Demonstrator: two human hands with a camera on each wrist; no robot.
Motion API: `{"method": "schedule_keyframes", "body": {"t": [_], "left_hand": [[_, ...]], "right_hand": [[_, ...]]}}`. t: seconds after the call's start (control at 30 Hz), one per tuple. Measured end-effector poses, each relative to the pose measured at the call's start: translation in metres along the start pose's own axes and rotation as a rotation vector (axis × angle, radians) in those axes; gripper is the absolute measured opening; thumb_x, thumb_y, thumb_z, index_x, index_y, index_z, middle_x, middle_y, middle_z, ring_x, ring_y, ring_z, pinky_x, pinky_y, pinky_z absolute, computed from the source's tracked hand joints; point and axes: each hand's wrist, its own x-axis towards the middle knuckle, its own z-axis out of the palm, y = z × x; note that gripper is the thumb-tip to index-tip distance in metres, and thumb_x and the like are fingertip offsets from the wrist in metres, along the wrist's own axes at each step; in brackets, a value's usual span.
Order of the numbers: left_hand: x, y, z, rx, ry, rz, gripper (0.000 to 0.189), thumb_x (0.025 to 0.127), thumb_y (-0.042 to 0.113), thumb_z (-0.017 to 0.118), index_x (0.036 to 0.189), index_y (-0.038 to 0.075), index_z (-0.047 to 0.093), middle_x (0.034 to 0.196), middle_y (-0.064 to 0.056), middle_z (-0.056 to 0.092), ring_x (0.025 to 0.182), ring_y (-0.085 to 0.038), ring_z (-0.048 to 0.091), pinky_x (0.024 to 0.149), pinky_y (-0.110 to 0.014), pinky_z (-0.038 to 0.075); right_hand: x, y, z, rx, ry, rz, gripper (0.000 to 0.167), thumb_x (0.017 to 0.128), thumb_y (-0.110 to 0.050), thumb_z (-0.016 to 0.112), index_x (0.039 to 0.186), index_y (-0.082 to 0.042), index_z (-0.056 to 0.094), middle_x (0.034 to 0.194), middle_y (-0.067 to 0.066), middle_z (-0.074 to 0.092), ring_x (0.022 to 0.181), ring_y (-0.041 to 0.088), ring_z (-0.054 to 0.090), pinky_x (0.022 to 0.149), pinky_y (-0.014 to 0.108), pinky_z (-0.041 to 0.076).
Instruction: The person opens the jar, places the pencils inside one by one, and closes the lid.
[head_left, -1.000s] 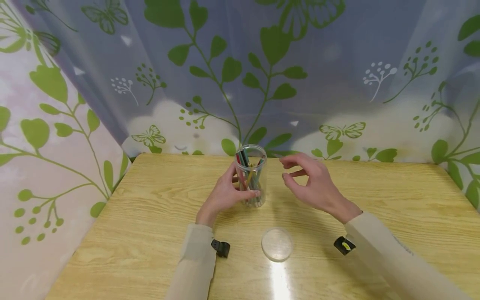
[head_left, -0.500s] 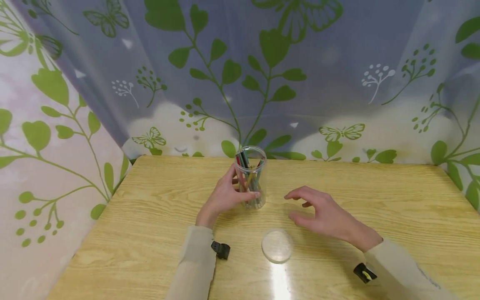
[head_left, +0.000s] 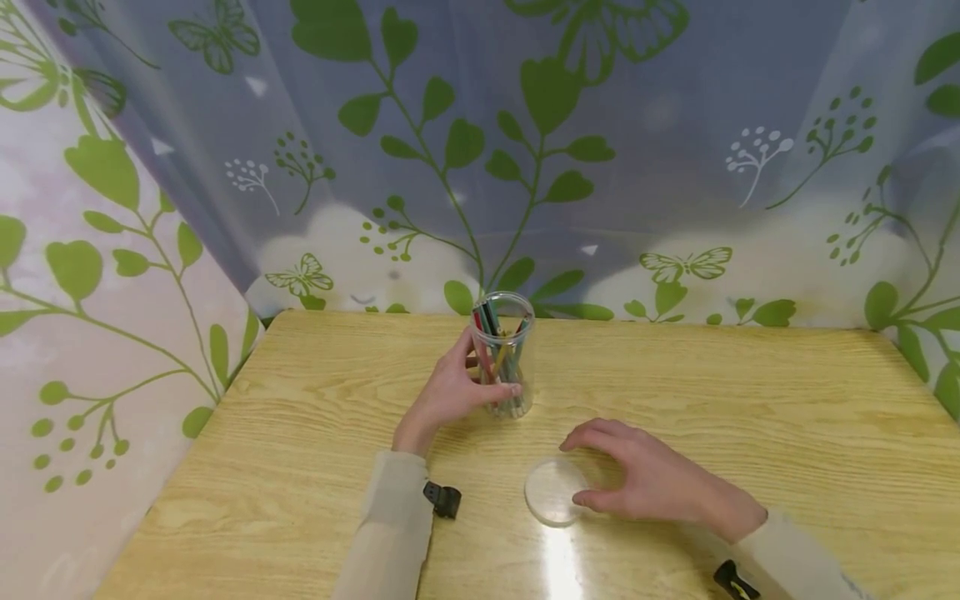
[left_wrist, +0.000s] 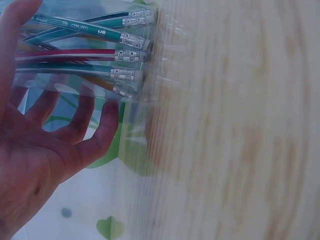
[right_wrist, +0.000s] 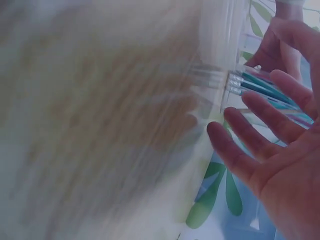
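Note:
My left hand grips a clear plastic jar from its left side, thumb across the front. The jar stands upright and uncapped on the table. Inside it lean several pencils, teal, red and yellow; the left wrist view shows the pencils' eraser ends at the jar's bottom. Nearer the front lies a round clear lid, flat on the wood. At its right edge hovers my right hand, thumb and fingers spread apart around the rim, holding nothing. In the right wrist view the right hand's fingers are loosely bent.
The wood-grain table reaches back to a blue and white curtain printed with green leaves and butterflies. Another printed panel borders the left side. A bright reflection streaks the tabletop below the lid.
My right hand has come down and forward from beside the jar to the lid, its fingers opening wider. The left hand and the jar have stayed in place.

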Motion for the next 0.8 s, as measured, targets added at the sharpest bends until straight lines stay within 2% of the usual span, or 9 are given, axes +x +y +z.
{"method": "schedule_keyframes", "body": {"t": [0.23,0.4,0.6,0.8], "left_hand": [[-0.001,0.002,0.000,0.005,-0.003,-0.008,0.087,0.076,0.044,0.090,0.144,0.055,0.036,0.142,0.001,0.056,0.137,-0.032,0.052,0.102,-0.058,0.052],[-0.001,0.002,0.000,0.004,-0.010,-0.011,0.082,0.077,0.044,0.089,0.141,0.052,0.039,0.134,-0.002,0.059,0.136,-0.032,0.052,0.100,-0.057,0.052],[-0.002,0.002,-0.001,0.010,-0.003,-0.012,0.085,0.076,0.045,0.090,0.143,0.053,0.037,0.138,-0.002,0.058,0.137,-0.032,0.052,0.101,-0.057,0.052],[-0.001,0.001,-0.001,0.013,-0.004,-0.011,0.088,0.076,0.045,0.090,0.145,0.054,0.036,0.143,-0.001,0.056,0.139,-0.032,0.051,0.103,-0.058,0.052]], "right_hand": [[-0.005,-0.006,0.008,-0.117,-0.019,-0.043,0.050,0.086,-0.049,0.080,0.129,-0.028,0.063,0.133,-0.011,0.062,0.123,0.017,0.061,0.099,0.044,0.055],[-0.005,-0.009,0.012,-0.179,-0.021,-0.099,0.050,0.085,-0.050,0.081,0.127,-0.029,0.065,0.133,-0.008,0.063,0.122,0.018,0.061,0.097,0.046,0.055],[-0.003,-0.012,0.016,-0.198,-0.056,-0.089,0.050,0.085,-0.050,0.081,0.127,-0.029,0.065,0.137,-0.001,0.062,0.126,0.023,0.058,0.094,0.057,0.054],[-0.003,-0.014,0.018,-0.218,-0.067,-0.066,0.047,0.083,-0.050,0.082,0.124,-0.030,0.067,0.136,-0.002,0.062,0.125,0.023,0.058,0.095,0.056,0.052]]}}
